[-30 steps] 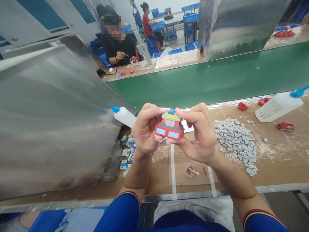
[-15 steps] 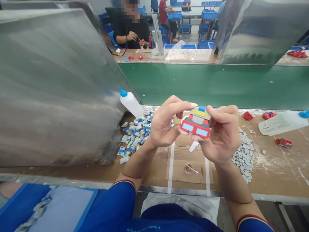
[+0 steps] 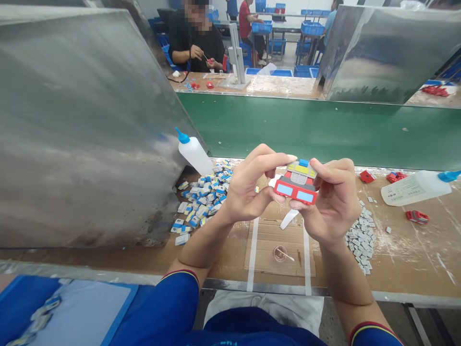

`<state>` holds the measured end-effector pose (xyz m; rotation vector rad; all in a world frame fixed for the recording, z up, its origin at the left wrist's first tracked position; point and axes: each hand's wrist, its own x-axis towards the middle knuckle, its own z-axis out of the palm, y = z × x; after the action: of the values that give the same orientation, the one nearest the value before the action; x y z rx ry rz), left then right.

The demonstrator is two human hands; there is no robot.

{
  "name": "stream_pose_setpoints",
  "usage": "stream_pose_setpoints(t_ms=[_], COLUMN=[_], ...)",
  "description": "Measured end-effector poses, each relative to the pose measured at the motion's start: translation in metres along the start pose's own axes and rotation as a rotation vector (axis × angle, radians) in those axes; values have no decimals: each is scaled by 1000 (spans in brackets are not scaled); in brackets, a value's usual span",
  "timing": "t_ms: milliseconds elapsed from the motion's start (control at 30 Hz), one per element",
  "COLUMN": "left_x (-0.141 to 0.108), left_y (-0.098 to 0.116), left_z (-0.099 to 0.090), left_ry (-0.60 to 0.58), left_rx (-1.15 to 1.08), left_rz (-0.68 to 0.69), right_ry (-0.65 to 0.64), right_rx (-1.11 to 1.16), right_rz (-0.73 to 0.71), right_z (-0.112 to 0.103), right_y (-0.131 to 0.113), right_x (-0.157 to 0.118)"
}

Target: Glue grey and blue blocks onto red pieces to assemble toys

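Observation:
Between both hands, held up above the bench, is a small red toy vehicle part (image 3: 296,185) with two light-blue windows, a grey grille, yellow marks and a blue bit on top. My left hand (image 3: 250,187) grips its left side, index finger at the top edge and thumb at the lower edge. On the right side, my right hand (image 3: 331,199) pinches it the same way, fingers closed. Beneath them on a cardboard sheet (image 3: 261,259) stand a small round dish (image 3: 279,253) with a cotton swab (image 3: 288,257) resting in it, and a white strip (image 3: 288,218).
To the left lie a pile of blue-and-white pieces (image 3: 203,194) and a white squeeze bottle (image 3: 196,154) beside a metal panel (image 3: 86,129). Grey tiles (image 3: 362,240), another bottle (image 3: 414,188) and a red toy car (image 3: 418,217) lie right. A co-worker (image 3: 196,38) sits across.
The view has shifted slightly, so the bench things sit a little further left. Both hands keep their hold on the red toy part, with hardly any change in pose.

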<state>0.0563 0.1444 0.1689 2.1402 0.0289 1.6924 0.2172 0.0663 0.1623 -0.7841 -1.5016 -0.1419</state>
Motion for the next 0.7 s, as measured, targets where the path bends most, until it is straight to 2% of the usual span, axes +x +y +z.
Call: stream_pose_setpoints(t_ms=[433, 700], left_x=[0, -1], left_y=[0, 3], left_z=[-1, -4], left_ry=[-36, -54], left_rx=[-32, 32], left_rz=[-37, -65], right_ry=[-12, -12], right_rx=[0, 48], right_rz=[71, 43], right_z=[-1, -1], right_y=[2, 6], right_x=[-3, -1])
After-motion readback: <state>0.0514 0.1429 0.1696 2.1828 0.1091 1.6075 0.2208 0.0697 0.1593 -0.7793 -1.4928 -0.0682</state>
